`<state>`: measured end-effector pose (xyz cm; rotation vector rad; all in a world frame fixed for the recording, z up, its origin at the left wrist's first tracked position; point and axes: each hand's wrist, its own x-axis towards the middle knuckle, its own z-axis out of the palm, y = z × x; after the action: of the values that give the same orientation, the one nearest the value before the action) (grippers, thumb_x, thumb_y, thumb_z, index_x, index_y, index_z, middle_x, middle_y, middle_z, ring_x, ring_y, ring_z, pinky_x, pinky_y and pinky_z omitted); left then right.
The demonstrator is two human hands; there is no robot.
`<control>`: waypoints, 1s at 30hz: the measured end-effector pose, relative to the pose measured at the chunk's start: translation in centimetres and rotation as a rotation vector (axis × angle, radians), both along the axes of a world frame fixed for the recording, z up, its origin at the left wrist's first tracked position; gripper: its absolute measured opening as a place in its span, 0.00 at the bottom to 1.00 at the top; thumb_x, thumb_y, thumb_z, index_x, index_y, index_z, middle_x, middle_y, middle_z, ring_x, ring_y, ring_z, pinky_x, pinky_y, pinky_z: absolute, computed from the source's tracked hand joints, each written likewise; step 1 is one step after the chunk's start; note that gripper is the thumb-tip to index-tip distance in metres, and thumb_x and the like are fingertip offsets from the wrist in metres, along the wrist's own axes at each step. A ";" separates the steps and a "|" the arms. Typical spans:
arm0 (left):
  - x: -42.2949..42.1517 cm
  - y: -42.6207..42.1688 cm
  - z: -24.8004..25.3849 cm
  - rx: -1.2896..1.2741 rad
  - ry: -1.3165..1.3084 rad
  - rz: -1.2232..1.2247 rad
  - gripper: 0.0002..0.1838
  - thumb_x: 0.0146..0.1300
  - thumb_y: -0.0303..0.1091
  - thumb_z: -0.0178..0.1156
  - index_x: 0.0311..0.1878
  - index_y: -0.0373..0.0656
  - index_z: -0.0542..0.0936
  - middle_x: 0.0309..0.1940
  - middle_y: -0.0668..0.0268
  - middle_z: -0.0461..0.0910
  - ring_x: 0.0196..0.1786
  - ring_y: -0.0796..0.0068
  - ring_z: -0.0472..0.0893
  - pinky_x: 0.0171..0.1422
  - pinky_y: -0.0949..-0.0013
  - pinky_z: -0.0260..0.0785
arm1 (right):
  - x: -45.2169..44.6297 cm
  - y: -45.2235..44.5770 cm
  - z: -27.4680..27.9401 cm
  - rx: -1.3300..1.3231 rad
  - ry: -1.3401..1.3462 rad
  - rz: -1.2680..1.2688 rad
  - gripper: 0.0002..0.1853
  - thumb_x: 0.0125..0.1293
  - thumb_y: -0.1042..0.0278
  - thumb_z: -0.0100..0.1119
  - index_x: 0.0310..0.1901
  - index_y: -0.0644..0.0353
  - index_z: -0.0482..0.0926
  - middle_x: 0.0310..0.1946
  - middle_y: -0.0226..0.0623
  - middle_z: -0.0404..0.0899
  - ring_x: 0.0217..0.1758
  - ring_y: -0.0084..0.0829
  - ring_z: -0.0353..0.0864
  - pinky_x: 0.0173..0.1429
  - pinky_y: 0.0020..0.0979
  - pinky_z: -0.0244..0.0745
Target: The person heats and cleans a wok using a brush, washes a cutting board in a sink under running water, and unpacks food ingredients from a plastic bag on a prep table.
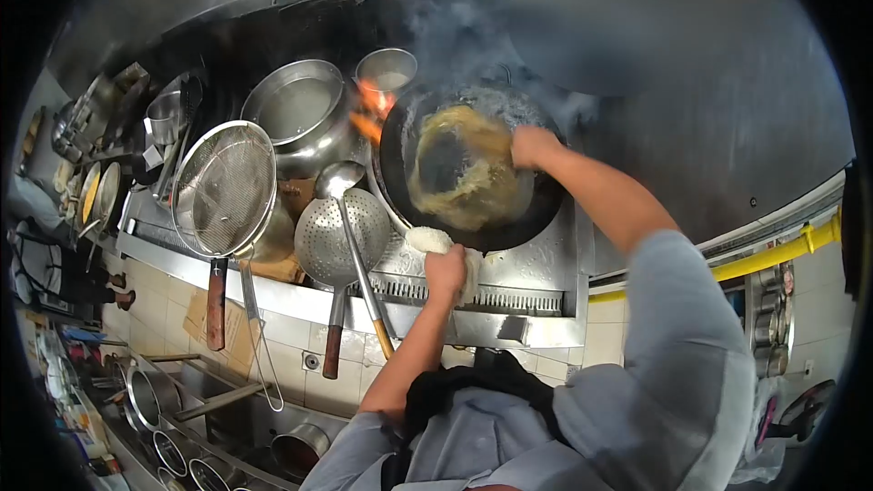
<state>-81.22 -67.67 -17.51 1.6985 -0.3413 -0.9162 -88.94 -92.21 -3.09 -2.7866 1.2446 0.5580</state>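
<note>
Black wok (546, 209), on the steel range (546, 264): probably heavy, rigid, hot and slick inside, best taken by the cloth-padded near rim. Left hand (446, 270): clenched on a white cloth (471, 276) at that rim. Right hand (535, 146): fist round a tan implement (491, 139), too blurred to identify, over the wok.

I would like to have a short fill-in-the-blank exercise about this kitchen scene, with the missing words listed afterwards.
1. The left hand holds a ____ cloth at the near edge of the wok.
2. In the picture, orange flames flare at the wok's ____ side.
3. The perforated skimmer appears ____ the round mesh strainer and the wok.

Missing words: white; left; between.
</note>
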 end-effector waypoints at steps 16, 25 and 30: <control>4.6 8.7 9.7 -0.009 -0.260 -0.029 0.16 0.53 0.33 0.54 0.35 0.24 0.78 0.27 0.56 0.79 0.30 0.67 0.78 0.37 0.63 0.69 | -16.6 5.3 5.2 0.080 -0.132 -0.189 0.19 0.47 0.63 0.68 0.41 0.63 0.84 0.40 0.48 0.83 0.43 0.44 0.84 0.46 0.41 0.79; 4.3 10.4 9.5 0.003 -0.291 -0.041 0.15 0.53 0.32 0.54 0.34 0.24 0.77 0.28 0.56 0.79 0.30 0.69 0.77 0.37 0.63 0.69 | -14.6 1.5 9.7 0.116 -0.406 -0.403 0.32 0.50 0.60 0.69 0.59 0.56 0.75 0.49 0.44 0.79 0.44 0.42 0.82 0.29 0.45 0.84; 2.7 11.0 11.7 -0.039 -0.400 -0.081 0.16 0.53 0.32 0.53 0.36 0.25 0.77 0.29 0.54 0.80 0.32 0.66 0.78 0.40 0.63 0.69 | -14.6 0.4 6.5 0.137 -0.397 -0.463 0.33 0.49 0.59 0.69 0.59 0.57 0.75 0.53 0.44 0.78 0.48 0.44 0.81 0.31 0.46 0.84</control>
<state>-78.55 -56.72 -5.84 1.8390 -0.6940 -0.6169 -103.54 -91.83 3.46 -2.2300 1.5948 0.0513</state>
